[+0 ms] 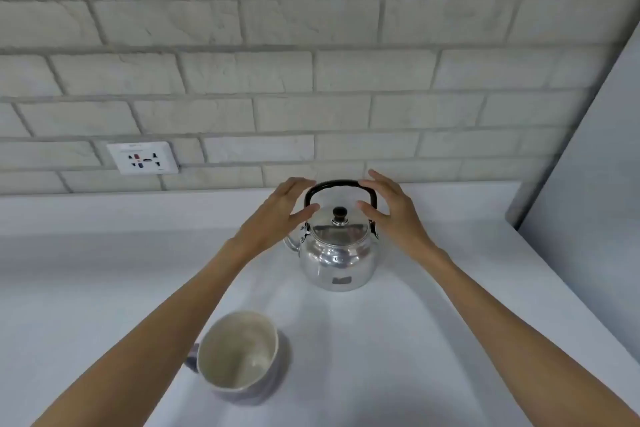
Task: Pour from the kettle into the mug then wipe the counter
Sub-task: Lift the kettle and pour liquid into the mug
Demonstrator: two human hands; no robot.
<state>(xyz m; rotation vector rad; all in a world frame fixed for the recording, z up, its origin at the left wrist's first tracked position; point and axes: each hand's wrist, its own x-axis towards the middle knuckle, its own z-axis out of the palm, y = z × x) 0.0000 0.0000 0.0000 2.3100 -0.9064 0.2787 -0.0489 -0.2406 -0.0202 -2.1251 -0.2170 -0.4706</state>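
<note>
With both the left hand (277, 215) and right hand (394, 211) spread open, holding nothing, the kettle (337, 253) at frame centre is best lifted by its black handle (341, 184), spout aimed toward the mug (239, 354) at lower left.

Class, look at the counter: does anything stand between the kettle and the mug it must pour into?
Nothing visible does. The counter is bare between the kettle and the mug; only the left forearm passes beside that path.

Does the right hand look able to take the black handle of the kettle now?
Probably yes: the open right hand is beside the shiny steel kettle's black arched handle, with nothing between them.
</note>
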